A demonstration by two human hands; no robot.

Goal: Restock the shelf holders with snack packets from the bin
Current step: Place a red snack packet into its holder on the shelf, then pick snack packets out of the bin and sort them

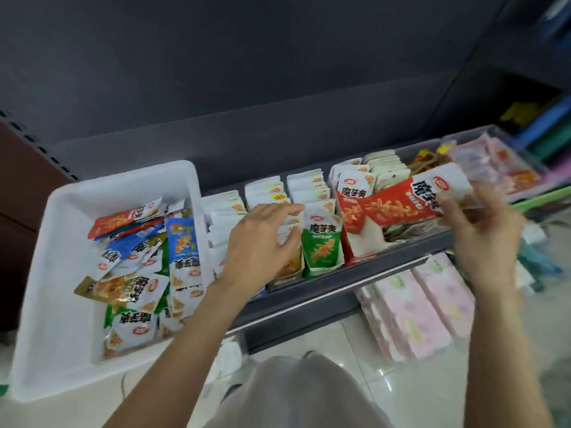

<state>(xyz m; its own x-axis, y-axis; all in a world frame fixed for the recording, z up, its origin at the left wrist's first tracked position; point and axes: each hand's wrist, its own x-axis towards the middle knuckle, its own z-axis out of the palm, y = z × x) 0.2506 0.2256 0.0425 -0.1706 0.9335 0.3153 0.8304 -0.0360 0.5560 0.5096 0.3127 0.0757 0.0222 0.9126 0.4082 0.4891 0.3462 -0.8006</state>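
Note:
A white bin [40, 273] on the left holds several loose snack packets [139, 267] in red, blue, green and gold. Cardboard holders on the dark shelf [401, 257] stand in a row, packed with upright packets. My left hand [262, 242] reaches into the holder left of the green one [323, 245], its fingers curled round the white tops of the packets there. My right hand [482, 230] pinches a red packet [411, 199], held sideways above the red holder [355, 211].
More trays of pink and orange snacks [494, 162] sit further right on the shelf. Pink wrapped packs [417, 310] lie on the lower level. My knee in grey cloth [293, 393] is below, over a pale tiled floor. A dark back panel rises behind the shelf.

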